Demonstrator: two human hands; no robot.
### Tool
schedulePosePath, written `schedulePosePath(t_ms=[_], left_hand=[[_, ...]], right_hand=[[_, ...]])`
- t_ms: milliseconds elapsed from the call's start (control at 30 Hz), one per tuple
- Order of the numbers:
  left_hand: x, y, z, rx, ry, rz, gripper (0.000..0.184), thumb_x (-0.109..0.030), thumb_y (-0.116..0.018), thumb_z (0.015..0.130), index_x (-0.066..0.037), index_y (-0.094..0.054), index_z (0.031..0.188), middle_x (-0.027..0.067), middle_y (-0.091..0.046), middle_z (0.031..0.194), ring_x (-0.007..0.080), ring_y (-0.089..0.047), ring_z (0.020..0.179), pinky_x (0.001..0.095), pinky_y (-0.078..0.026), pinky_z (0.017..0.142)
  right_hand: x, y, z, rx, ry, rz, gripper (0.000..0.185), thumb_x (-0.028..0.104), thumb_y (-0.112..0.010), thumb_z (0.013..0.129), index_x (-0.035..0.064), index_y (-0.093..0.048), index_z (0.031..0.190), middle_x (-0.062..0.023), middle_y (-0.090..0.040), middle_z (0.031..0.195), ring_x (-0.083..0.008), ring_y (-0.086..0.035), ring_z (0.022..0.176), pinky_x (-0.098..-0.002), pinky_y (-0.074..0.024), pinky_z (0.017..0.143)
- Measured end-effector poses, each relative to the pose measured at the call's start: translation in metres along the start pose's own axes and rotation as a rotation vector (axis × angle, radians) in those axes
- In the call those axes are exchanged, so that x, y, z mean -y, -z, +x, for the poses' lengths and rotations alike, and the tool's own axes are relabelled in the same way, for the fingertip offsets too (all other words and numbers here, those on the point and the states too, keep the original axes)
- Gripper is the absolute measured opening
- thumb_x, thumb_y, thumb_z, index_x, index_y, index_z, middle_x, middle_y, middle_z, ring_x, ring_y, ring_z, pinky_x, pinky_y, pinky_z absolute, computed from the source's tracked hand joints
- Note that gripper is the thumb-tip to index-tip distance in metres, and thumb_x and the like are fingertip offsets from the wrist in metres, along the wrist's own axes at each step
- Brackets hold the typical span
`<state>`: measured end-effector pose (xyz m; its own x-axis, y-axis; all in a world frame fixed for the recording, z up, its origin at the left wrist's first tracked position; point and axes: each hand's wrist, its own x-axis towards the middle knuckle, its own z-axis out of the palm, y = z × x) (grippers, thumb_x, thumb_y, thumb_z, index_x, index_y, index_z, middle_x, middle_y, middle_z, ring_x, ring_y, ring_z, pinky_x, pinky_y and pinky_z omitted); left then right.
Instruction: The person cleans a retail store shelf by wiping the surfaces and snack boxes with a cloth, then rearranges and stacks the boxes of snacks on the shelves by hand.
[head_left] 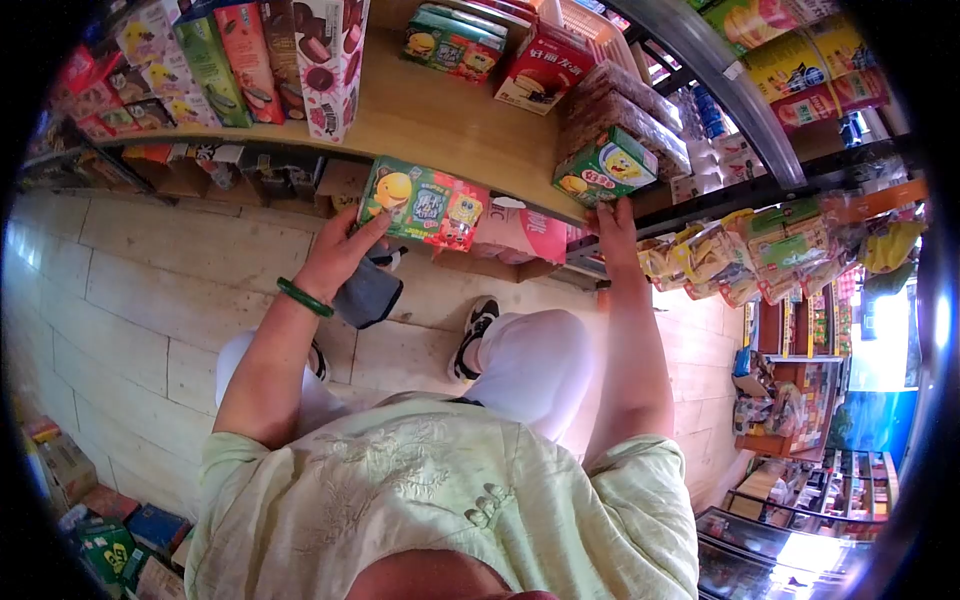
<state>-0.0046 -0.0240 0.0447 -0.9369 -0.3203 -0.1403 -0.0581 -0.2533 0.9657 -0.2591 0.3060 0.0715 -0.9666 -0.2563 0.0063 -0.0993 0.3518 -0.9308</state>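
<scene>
Left hand (342, 252) — green box (425, 205) (held)

Box (422, 208) (cartoon-printed) in left hand (343, 252)

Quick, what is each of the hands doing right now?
Left hand: closed on a green-and-red box; a grey item shows below.
Right hand: at the lower edge of another green box; whether it grips cannot be told.
</scene>
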Motion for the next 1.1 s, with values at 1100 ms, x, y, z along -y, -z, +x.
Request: schedulePosePath(t_ms=[1100], left_hand=[[-0.03, 0.034, -0.019, -0.189, -0.24, -0.206, 0.023, -0.007, -0.062, 0.081, -0.008, -0.058, 0.103, 0.0008, -0.059, 0.099, 0.0147, -0.055, 0.097, 0.0298, -0.042, 0.088]], right_hand=[[0.08, -0.145, -0.141, 0.257, 0.143, 0.266, 0.043, 0.022, -0.064, 0.086, -0.0012, -0.049, 0.118, -0.0118, -0.062, 0.105, -0.021, -0.061, 0.093, -0.0312, -0.048, 0.079]])
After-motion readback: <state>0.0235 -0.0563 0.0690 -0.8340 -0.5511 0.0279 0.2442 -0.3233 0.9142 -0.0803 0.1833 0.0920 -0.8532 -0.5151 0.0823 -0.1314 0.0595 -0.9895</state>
